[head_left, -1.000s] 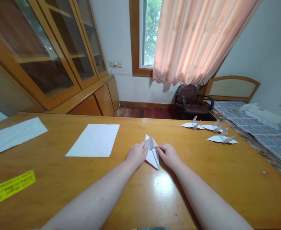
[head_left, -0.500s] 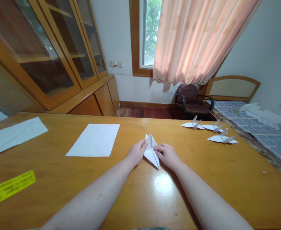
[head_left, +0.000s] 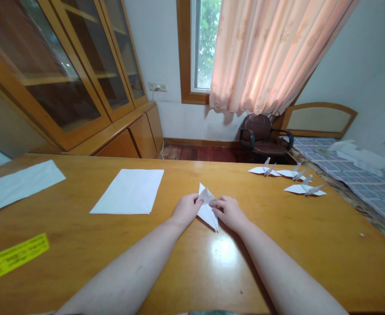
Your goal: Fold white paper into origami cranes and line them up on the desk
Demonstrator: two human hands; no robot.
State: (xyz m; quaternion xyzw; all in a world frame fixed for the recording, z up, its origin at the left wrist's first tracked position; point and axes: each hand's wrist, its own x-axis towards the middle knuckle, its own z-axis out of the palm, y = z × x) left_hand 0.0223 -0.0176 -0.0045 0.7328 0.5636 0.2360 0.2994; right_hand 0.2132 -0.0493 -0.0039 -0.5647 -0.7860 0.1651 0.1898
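A partly folded piece of white paper (head_left: 208,213) lies on the wooden table between my hands, one point toward me and another away. My left hand (head_left: 188,209) grips its left edge, with the thumb on top near a raised flap. From the right, my right hand (head_left: 227,211) has its fingers closed on the opposite edge, the fingertips pressing close to the middle crease. The undersides of the paper and some fingers are hidden.
White paper sheets (head_left: 130,192) lie to the left, with another white sheet (head_left: 22,186) farther left. A yellow label (head_left: 15,259) is near the left edge. Three folded paper cranes (head_left: 305,190) stand at the far right. Beyond the table are a chair (head_left: 261,135) and a bed.
The upper flap of the paper has been folded down toward me, and more of the point behind it shows. My left thumb has shifted slightly onto the flap.
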